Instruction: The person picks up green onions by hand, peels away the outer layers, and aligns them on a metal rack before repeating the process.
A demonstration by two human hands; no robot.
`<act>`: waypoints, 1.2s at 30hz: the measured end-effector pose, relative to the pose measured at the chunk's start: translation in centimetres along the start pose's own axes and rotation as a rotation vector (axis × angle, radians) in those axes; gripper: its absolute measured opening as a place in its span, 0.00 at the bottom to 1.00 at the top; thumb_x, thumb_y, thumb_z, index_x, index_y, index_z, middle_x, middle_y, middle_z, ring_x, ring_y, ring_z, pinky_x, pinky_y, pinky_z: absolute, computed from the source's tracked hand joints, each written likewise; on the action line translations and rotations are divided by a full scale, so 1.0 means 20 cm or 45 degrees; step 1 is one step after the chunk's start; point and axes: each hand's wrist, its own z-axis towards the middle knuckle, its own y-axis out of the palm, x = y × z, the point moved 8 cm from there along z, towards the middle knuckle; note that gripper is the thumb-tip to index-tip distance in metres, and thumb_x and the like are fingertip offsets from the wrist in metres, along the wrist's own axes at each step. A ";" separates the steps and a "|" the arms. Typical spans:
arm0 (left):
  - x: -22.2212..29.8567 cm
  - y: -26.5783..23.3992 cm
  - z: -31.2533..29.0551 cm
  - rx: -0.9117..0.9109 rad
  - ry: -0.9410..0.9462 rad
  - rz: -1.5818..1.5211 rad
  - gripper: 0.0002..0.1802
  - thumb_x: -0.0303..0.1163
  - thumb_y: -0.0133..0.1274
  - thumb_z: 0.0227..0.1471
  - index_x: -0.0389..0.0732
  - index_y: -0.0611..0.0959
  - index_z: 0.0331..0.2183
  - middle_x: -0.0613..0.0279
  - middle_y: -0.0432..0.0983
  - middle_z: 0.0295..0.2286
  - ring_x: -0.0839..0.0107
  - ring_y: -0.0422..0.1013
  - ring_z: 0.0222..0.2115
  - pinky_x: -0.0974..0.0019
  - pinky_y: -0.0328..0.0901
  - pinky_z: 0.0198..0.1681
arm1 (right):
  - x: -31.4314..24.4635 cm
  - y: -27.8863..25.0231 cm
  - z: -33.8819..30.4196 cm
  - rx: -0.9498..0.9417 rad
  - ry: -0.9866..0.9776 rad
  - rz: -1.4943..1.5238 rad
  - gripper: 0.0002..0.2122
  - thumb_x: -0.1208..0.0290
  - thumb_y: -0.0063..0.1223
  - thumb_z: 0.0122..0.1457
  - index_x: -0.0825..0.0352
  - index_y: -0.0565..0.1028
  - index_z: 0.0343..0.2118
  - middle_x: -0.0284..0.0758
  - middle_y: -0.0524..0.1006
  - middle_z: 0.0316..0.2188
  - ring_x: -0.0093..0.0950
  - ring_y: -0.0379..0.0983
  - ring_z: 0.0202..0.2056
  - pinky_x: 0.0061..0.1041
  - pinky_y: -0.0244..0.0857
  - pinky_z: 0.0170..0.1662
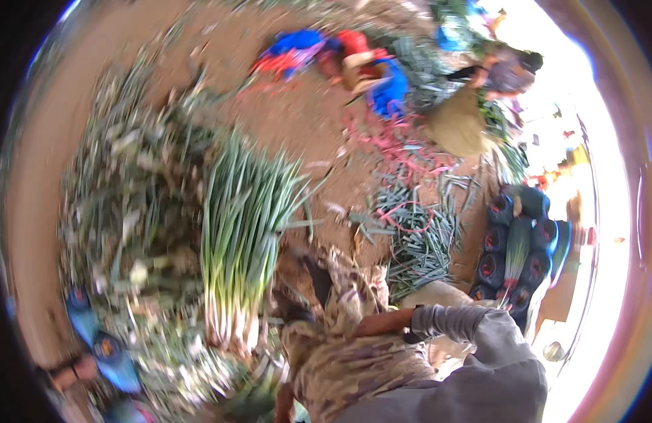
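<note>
A large bunch of green onions (245,225) lies on the ground to my left, with its white root ends toward me and its green tops pointing away. My right hand (377,325), below a grey sleeve, rests across my camouflage trousers (368,359); its fingers are blurred. Only a sliver of my left hand (283,403) shows at the lower edge, below the root ends, and its fingers are hidden. Beyond my legs lies a heap of cut green leaf pieces (424,243) with pink ties (410,215) on top.
A wide pile of onion leaves and trimmings (135,211) covers the left. Dark rounded packages (495,243) are stacked at the right. Another person (509,70) bends at the far right beside a tan sack (458,123). Red and blue cloth (389,88) shows farther off, blurred.
</note>
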 end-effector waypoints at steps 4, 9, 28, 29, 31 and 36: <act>-0.11 0.14 -0.13 0.019 -0.441 -0.379 0.17 0.39 0.50 0.65 0.38 0.82 0.47 0.49 0.81 0.41 0.61 0.77 0.43 0.59 0.70 0.47 | 0.09 -0.13 0.00 -0.367 0.962 0.464 0.28 0.51 0.38 0.73 0.74 0.73 0.58 0.49 0.75 0.57 0.43 0.71 0.57 0.37 0.63 0.62; 0.27 0.36 -0.19 -0.161 -0.474 -0.663 0.18 0.37 0.51 0.64 0.33 0.83 0.47 0.53 0.82 0.43 0.63 0.76 0.46 0.62 0.69 0.51 | -0.01 -0.36 -0.04 -0.377 0.991 0.299 0.27 0.52 0.37 0.73 0.74 0.73 0.58 0.51 0.75 0.57 0.44 0.71 0.58 0.35 0.61 0.63; 0.06 1.84 -0.65 -0.578 -0.946 -2.231 0.18 0.32 0.58 0.62 0.37 0.82 0.52 0.61 0.80 0.47 0.70 0.74 0.51 0.63 0.70 0.55 | 0.67 -0.16 0.97 -0.877 0.736 -0.685 0.17 0.56 0.63 0.62 0.64 0.80 0.46 0.44 0.83 0.33 0.42 0.83 0.33 0.39 0.74 0.36; -0.07 1.91 -0.59 -0.427 -0.914 -2.278 0.18 0.32 0.58 0.62 0.37 0.82 0.52 0.61 0.80 0.47 0.70 0.74 0.51 0.63 0.70 0.55 | 0.73 -0.14 1.04 -0.912 0.742 -0.686 0.17 0.56 0.63 0.62 0.64 0.80 0.46 0.44 0.83 0.33 0.42 0.83 0.33 0.39 0.74 0.36; -0.47 1.94 -0.25 -0.031 -0.898 -2.334 0.18 0.33 0.58 0.62 0.37 0.81 0.52 0.61 0.80 0.47 0.70 0.74 0.51 0.63 0.70 0.55 | 0.83 -0.05 1.27 -0.937 0.546 -0.663 0.14 0.60 0.66 0.59 0.64 0.81 0.41 0.42 0.83 0.30 0.40 0.82 0.30 0.37 0.73 0.33; -1.14 1.88 0.24 0.913 -1.114 -2.148 0.19 0.37 0.57 0.64 0.37 0.81 0.52 0.61 0.80 0.47 0.72 0.75 0.50 0.65 0.69 0.53 | 0.88 -0.04 1.60 -1.142 0.478 -0.491 0.14 0.71 0.65 0.58 0.69 0.79 0.45 0.43 0.82 0.29 0.37 0.83 0.29 0.32 0.76 0.34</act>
